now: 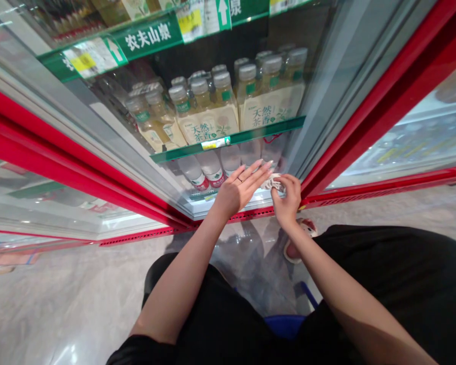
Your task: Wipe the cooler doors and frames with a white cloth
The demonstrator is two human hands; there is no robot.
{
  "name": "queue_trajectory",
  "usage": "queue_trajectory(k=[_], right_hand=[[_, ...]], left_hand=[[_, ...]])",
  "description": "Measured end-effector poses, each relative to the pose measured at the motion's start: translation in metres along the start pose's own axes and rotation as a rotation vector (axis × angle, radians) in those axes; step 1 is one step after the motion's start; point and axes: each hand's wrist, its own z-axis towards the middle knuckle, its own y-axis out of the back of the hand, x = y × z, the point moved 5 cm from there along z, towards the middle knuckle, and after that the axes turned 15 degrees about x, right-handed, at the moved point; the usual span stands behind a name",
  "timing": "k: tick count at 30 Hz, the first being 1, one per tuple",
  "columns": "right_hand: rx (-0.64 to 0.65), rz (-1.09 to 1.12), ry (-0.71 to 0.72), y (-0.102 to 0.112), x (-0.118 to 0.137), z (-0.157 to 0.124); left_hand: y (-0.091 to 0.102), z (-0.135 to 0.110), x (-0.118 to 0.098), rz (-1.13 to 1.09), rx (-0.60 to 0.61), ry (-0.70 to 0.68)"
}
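My left hand is stretched out with its fingers extended, a ring on one of them, in front of the lower part of a glass-fronted drinks fridge. Beside its fingertips, my right hand pinches a crumpled white cloth or tissue close to the glass. Whether my left palm touches the glass is hard to make out. Behind the hands, red-labelled water bottles stand on the bottom level. Tea bottles with pale labels fill the shelf above.
A red door frame rises on the right, another red frame on the left. Green shelf strips carry price tags. Below lies a shiny grey floor. Part of a blue seat shows under me.
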Motion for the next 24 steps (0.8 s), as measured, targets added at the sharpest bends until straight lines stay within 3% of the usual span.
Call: queue_trajectory(k=[6, 10, 16, 19, 24], right_hand=[[-0.100, -0.019, -0.116, 0.017, -0.031, -0.003], [-0.137, -0.066, -0.069, 0.028, -0.026, 0.011], [-0.013, -0.049, -0.012, 0.013, -0.020, -0.004], [-0.063, -0.056, -0.076, 0.018, -0.034, -0.008], [-0.163, -0.056, -0.093, 0.039, -0.043, 0.012]], left_hand=[[0.003, 0.007, -0.003, -0.063, 0.001, 0.003], [0.006, 0.009, -0.006, -0.102, 0.050, -0.028], [0.008, 0.013, -0.008, -0.136, 0.150, -0.024], [0.010, 0.013, -0.009, -0.121, 0.139, -0.017], [0.008, 0.013, -0.008, -0.101, 0.117, -0.021]])
